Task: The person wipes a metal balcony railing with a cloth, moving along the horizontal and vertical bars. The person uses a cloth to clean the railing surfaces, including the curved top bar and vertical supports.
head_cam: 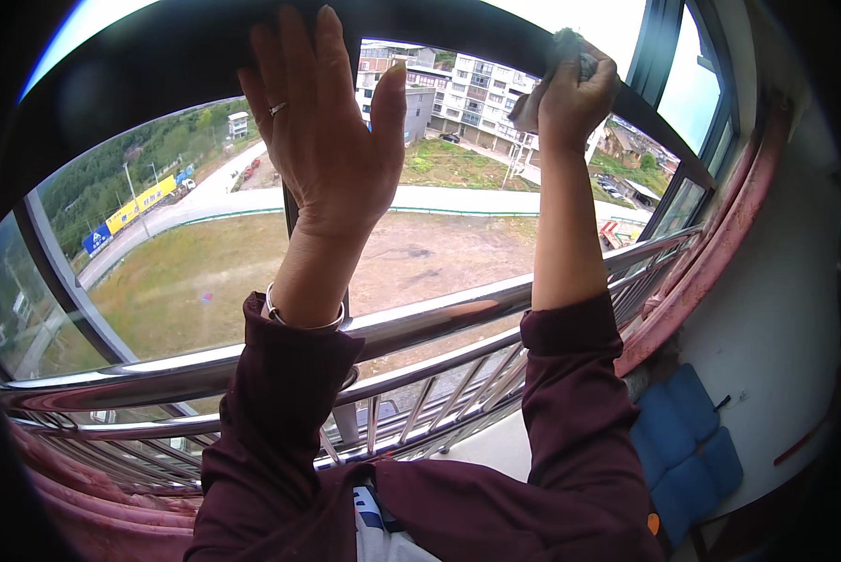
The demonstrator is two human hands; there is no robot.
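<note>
Raised at the upper middle, my left hand (329,140) lies flat with fingers apart against or just before the dark window frame (455,28); contact is hard to tell. It holds nothing. At the upper right, my right hand (578,98) grips a crumpled grey cloth (533,105) at the dark crossbar of the frame. Part of the cloth sticks out above the fingers, and the rest is hidden in the fist. Window glass (448,253) fills the area below the crossbar, with buildings and a road seen through it.
A shiny metal railing (448,309) with upright bars crosses in front of the window at forearm height. Pink curtains hang at the right (715,281) and lower left (111,520). Blue padded seating (680,449) stands by the white wall (765,337) at the right.
</note>
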